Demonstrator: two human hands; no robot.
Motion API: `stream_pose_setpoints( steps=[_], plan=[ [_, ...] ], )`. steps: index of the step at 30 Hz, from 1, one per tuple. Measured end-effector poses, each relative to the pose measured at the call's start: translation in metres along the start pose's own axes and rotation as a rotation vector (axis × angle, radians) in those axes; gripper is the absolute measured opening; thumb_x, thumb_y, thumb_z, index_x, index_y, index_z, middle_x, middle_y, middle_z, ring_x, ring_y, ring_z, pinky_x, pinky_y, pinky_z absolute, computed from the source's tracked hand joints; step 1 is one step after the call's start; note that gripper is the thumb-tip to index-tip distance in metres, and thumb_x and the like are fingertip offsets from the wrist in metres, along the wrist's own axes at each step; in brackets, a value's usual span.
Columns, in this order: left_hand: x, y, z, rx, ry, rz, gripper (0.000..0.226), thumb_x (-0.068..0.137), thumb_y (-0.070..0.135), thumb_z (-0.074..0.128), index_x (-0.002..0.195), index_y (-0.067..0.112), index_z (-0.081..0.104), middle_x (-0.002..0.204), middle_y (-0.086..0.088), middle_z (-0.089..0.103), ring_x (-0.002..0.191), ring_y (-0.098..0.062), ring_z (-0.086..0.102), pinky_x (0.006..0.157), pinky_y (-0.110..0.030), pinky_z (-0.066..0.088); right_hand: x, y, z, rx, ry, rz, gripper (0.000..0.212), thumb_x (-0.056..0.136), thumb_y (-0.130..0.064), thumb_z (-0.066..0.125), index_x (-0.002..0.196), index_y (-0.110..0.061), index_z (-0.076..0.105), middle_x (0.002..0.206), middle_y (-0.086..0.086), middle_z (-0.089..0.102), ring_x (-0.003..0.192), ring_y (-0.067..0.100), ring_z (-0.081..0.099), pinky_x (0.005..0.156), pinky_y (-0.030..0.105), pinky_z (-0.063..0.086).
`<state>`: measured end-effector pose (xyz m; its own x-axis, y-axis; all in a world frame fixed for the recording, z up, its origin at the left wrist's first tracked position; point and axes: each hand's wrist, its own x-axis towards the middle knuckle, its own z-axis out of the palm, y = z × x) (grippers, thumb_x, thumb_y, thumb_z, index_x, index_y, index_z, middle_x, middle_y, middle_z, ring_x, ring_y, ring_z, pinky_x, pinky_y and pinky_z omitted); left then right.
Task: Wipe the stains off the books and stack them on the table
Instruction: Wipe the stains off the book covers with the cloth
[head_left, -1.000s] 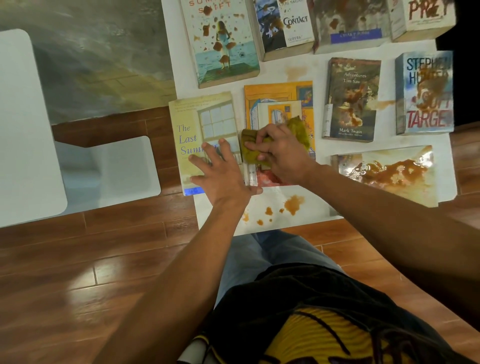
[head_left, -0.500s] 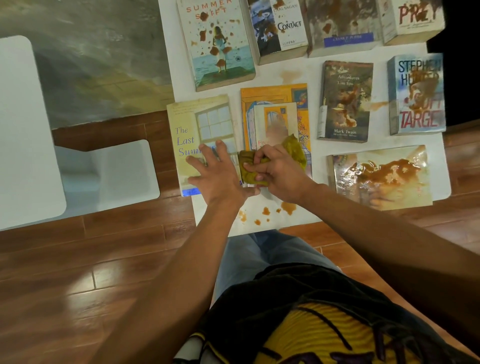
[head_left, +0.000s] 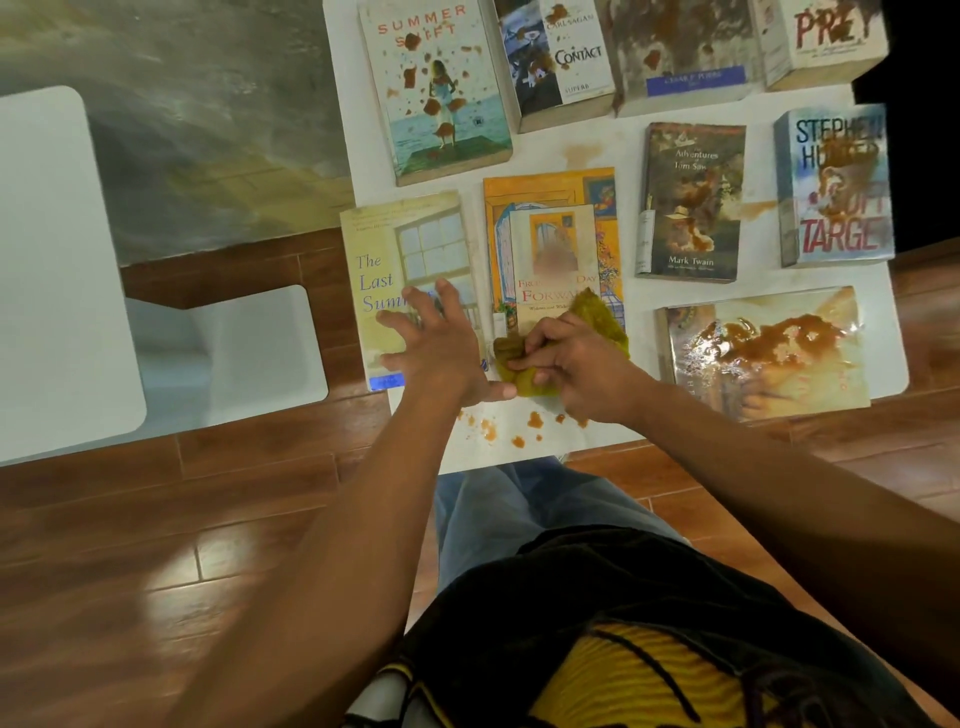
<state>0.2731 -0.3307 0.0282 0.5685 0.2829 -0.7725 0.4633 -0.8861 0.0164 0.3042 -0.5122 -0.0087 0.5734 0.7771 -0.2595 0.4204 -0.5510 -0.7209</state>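
Observation:
Several paperback books lie flat on a white table (head_left: 613, 150), most smeared with brown stains. My right hand (head_left: 574, 366) grips a yellow-green cloth (head_left: 597, 325) at the near end of an orange-covered book (head_left: 553, 244). My left hand (head_left: 439, 343) lies flat with fingers spread on the pale yellow book "The Last Summer" (head_left: 410, 260) beside it. To the right sits a heavily stained glossy book (head_left: 763, 353). Brown drops (head_left: 535, 420) spot the table's near edge.
Further back lie "Summer Swift" (head_left: 434, 88), "Contact" (head_left: 558, 57), a Mark Twain book (head_left: 691, 202) and a Stephen Hunter book (head_left: 836, 187). A second white table (head_left: 57, 270) and a white stool (head_left: 249, 348) stand to the left on the wooden floor.
My right hand has dragged the cloth down the orange book toward me, uncovering more of its cover. My left hand has stayed pressed on the yellow book.

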Motion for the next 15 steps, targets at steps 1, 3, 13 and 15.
stream_pose_setpoints(
  steps=[1,3,13,15],
  plan=[
    [0.002,0.000,-0.001,-0.022,-0.023,0.001,0.147,0.067,0.069,0.078,0.154,0.011,-0.025,0.160,-0.022,-0.025,0.144,-0.058,-0.013,0.107,-0.071,0.028,0.000,-0.001,-0.005,0.052,-0.010,0.008,0.029,0.087,-0.014,0.058,0.109,-0.008,0.077,0.102,0.009,0.061,0.099,0.027,0.050,0.091,0.037,0.041],
    [0.004,0.002,-0.001,-0.113,-0.035,-0.012,0.140,0.071,0.072,0.072,0.155,0.013,-0.023,0.161,-0.020,-0.027,0.144,-0.057,-0.018,0.109,-0.074,0.020,-0.002,-0.001,-0.019,0.144,0.041,0.081,0.025,0.091,-0.007,0.058,0.107,-0.004,0.076,0.102,0.007,0.061,0.098,0.021,0.053,0.092,0.034,0.044],
    [0.009,0.021,0.018,-0.083,0.128,-0.123,0.132,0.075,0.076,0.066,0.155,0.009,-0.016,0.162,-0.022,-0.015,0.145,-0.059,-0.007,0.107,-0.075,0.024,0.042,0.017,-0.102,0.388,0.684,0.547,0.028,0.102,-0.024,0.049,0.091,-0.003,0.063,0.094,0.006,0.056,0.087,0.022,0.056,0.074,0.040,0.051],
    [0.009,0.022,0.019,-0.079,0.143,-0.132,0.130,0.076,0.074,0.068,0.155,0.009,-0.014,0.162,-0.022,-0.013,0.145,-0.059,-0.006,0.107,-0.075,0.025,0.058,0.023,-0.109,0.197,0.695,0.516,0.026,0.102,-0.021,0.050,0.094,-0.001,0.065,0.105,0.007,0.055,0.094,0.020,0.053,0.079,0.030,0.045]
  ],
)
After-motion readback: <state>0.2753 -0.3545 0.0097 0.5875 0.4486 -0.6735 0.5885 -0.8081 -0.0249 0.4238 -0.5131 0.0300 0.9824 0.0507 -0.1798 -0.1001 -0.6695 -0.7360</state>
